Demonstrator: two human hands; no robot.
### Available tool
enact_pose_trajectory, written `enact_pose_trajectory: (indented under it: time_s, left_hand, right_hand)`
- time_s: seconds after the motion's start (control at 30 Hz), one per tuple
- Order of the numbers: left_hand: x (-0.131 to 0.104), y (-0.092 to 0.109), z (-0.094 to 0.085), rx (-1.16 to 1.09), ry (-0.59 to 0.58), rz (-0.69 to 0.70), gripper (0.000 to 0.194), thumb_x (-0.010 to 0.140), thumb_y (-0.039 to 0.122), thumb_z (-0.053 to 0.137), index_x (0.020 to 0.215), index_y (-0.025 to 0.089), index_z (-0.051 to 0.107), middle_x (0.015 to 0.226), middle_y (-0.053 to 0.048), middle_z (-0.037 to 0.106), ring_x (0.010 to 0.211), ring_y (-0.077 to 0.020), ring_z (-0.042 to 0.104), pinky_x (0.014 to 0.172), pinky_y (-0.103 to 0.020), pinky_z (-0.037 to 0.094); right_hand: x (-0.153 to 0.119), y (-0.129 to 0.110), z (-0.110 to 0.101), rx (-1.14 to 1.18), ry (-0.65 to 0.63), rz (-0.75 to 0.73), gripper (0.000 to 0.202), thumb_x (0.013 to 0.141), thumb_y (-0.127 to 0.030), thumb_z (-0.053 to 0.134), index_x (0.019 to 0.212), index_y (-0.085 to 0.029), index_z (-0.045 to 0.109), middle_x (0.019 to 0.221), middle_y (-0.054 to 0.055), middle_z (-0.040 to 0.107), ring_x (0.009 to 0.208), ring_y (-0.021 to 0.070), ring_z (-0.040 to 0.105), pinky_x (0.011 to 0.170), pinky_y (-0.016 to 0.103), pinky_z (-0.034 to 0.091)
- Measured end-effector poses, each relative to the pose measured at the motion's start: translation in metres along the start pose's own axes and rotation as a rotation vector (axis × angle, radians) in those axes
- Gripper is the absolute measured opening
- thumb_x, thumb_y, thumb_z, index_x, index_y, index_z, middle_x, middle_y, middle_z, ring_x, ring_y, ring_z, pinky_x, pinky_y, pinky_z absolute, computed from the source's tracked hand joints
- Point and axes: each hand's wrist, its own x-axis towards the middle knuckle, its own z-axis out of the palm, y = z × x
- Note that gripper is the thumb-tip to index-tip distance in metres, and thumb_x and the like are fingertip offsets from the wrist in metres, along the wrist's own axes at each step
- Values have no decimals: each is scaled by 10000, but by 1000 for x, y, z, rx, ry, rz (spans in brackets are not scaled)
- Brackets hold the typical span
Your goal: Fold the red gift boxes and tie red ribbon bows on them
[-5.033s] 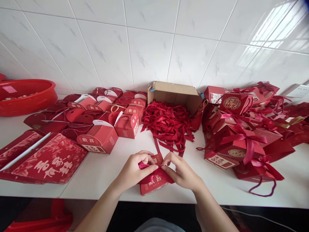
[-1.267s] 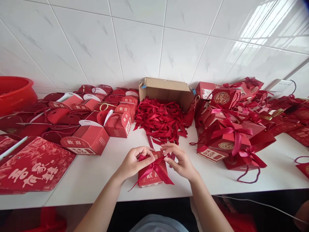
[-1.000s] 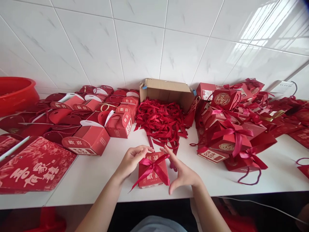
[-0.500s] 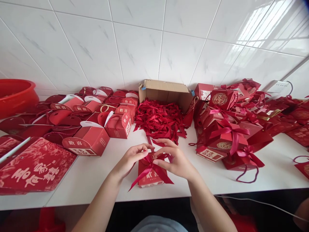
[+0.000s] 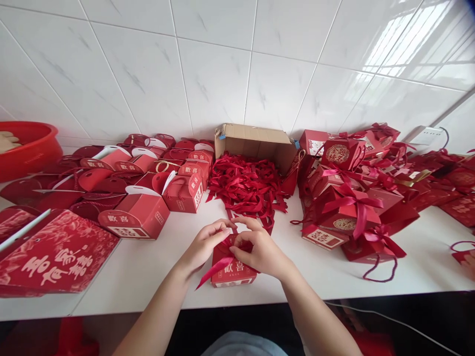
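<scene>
A small red gift box [image 5: 234, 275] with pale lettering stands near the table's front edge, between my hands. On its top lies a red satin ribbon [image 5: 214, 271], one tail hanging toward the front left. My left hand [image 5: 207, 243] is closed at the box's upper left, thumb and fingers pinched on the ribbon. My right hand [image 5: 257, 247] pinches the ribbon near its middle with thumb and index finger, the other fingers arched over the box top. The knot and the second tail are largely hidden behind my right hand.
A cardboard box [image 5: 254, 131] lies open against the tiled wall, cut red ribbons [image 5: 245, 185] spilling from it. Several red gift boxes [image 5: 135, 215] fill the left side; ribboned boxes [image 5: 352, 210] are piled right. A red basin [image 5: 31, 155] stands far left. Part of another person's hand [image 5: 469, 264] shows far right.
My right hand has shifted slightly left and its fingers have curled in on the ribbon. The right-hand tail, spread over the box front before, is now out of sight. My left hand has barely moved.
</scene>
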Motion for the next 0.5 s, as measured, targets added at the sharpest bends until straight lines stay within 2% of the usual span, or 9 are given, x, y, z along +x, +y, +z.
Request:
enact_pose_trajectory:
  time_s: [0.1, 0.2, 0.27, 0.3, 0.33, 0.4, 0.43, 0.47, 0.5]
  left_hand:
    - [0, 0, 3, 2, 22, 8, 199, 874, 359, 563, 821, 194, 662, 1041, -49, 641, 1033, -226, 597, 909, -302, 457]
    - [-1, -1, 3, 41, 81, 26, 236, 877, 377, 566, 742, 194, 633, 1060, -58, 653, 1066, -241, 596, 938, -313, 453]
    - [-3, -2, 1, 56, 124, 37, 276, 866, 412, 590, 695, 196, 594, 1071, -67, 667, 1051, -249, 607, 939, -326, 458]
    - [-4, -3, 0, 43, 140, 36, 293, 861, 438, 598, 696, 196, 584, 1088, -72, 671, 1025, -250, 619, 924, -333, 468]
    - [-5, -5, 0, 18, 153, 35, 306, 858, 469, 598, 721, 196, 587, 1110, -77, 673, 1002, -251, 630, 908, -340, 478]
    - [-8, -11, 2, -79, 193, 33, 345, 861, 542, 568, 846, 201, 618, 1143, -88, 673, 998, -259, 643, 879, -355, 498]
    - [-10, -14, 4, -151, 225, 26, 379, 862, 574, 549, 925, 207, 625, 1146, -89, 675, 1017, -264, 642, 875, -363, 504]
    - [-11, -18, 8, -232, 266, 16, 413, 856, 600, 540, 980, 214, 622, 1132, -84, 681, 1034, -267, 640, 875, -369, 508]
    - [-13, -22, 13, -319, 310, 2, 433, 842, 619, 547, 996, 220, 620, 1103, -75, 689, 1037, -265, 641, 871, -371, 513]
  right_hand:
    - [1, -2, 2, -11, -5, 0, 135, 792, -151, 694, 674, -195, 646, 1349, 96, 542, 1307, 298, 450, 1089, 512, 361]
    - [-2, 0, 0, 36, 6, 25, 130, 818, -181, 691, 694, -201, 657, 1345, 91, 544, 1311, 295, 451, 1084, 494, 377]
    - [-9, 9, -3, 149, 53, 34, 77, 831, -290, 717, 870, -228, 693, 1394, 94, 507, 1342, 291, 433, 1104, 479, 368]
    - [-14, 16, -5, 226, 69, 23, 266, 806, -366, 750, 1037, -254, 677, 1441, 96, 465, 1372, 292, 403, 1126, 477, 346]
    - [-20, 24, -6, 302, 65, 5, 540, 750, -437, 792, 1230, -286, 597, 1499, 99, 402, 1412, 297, 352, 1152, 481, 310]
    - [-31, 41, -3, 401, -13, -24, 1136, 576, -516, 882, 1506, -333, 255, 1598, 115, 220, 1481, 317, 198, 1186, 508, 223]
    - [-37, 48, 0, 416, -72, -18, 1333, 512, -515, 910, 1545, -341, 86, 1622, 124, 130, 1498, 325, 122, 1189, 522, 197]
    - [-42, 54, 5, 409, -122, 6, 1429, 498, -495, 921, 1548, -342, -36, 1632, 130, 60, 1504, 325, 70, 1186, 530, 191]
    - [-46, 59, 10, 390, -141, 38, 1444, 529, -464, 918, 1541, -339, -104, 1634, 136, 20, 1506, 319, 50, 1182, 529, 197]
